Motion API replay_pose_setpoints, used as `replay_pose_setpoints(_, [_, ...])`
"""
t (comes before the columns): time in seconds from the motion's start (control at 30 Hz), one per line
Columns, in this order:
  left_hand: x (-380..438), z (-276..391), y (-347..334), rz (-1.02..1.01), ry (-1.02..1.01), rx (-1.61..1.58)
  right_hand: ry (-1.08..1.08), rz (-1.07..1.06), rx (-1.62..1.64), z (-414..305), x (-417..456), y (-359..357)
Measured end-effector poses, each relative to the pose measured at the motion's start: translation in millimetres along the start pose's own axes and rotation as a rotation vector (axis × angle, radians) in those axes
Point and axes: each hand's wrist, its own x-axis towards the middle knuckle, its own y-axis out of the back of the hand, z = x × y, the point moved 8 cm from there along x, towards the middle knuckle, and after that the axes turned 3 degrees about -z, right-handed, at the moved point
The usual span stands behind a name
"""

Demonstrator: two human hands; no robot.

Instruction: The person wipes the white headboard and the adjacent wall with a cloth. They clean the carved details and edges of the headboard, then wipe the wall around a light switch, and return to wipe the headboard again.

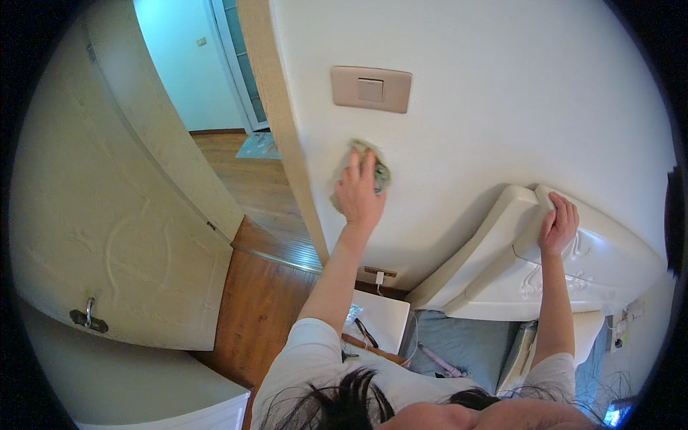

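Note:
My left hand [359, 191] presses a crumpled greenish cloth [380, 176] against the white wall [457, 123], its fingers spread over the cloth. Just above that hand, a pinkish-beige light switch plate [344, 88] is fixed to the wall. My right hand [559, 226] rests on the upper edge of a glossy cream headboard [484, 252] with carved relief, holding nothing that I can see.
An open cream door [145, 231] with a metal handle stands at the left, beside the wooden door frame [285, 118]. Below are a white bedside table [389, 312], a plugged-in charger [379, 278] and a bed with grey-blue bedding [462, 338].

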Motion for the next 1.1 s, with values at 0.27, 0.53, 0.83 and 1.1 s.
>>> replay_pose_setpoints(0.27, [4, 18, -1, 0.013, 0.065, -0.107, 0.009, 0.004, -0.004, -2, 1, 0])
replay_pose_setpoints(0.53, [13, 15, 10, 0.039, 0.066, -0.147, 0.005, 0.0, -0.019, 4, -2, -2])
replay_pose_setpoints(0.83, [39, 23, 36, 0.141, 0.093, -0.27, 0.004, 0.011, 0.007, -6, 3, 3])
replay_pose_setpoints(1.1, [23, 100, 16, 0.046, -0.168, -0.205, -0.005, 0.0, 0.004, -1, 0, 0])
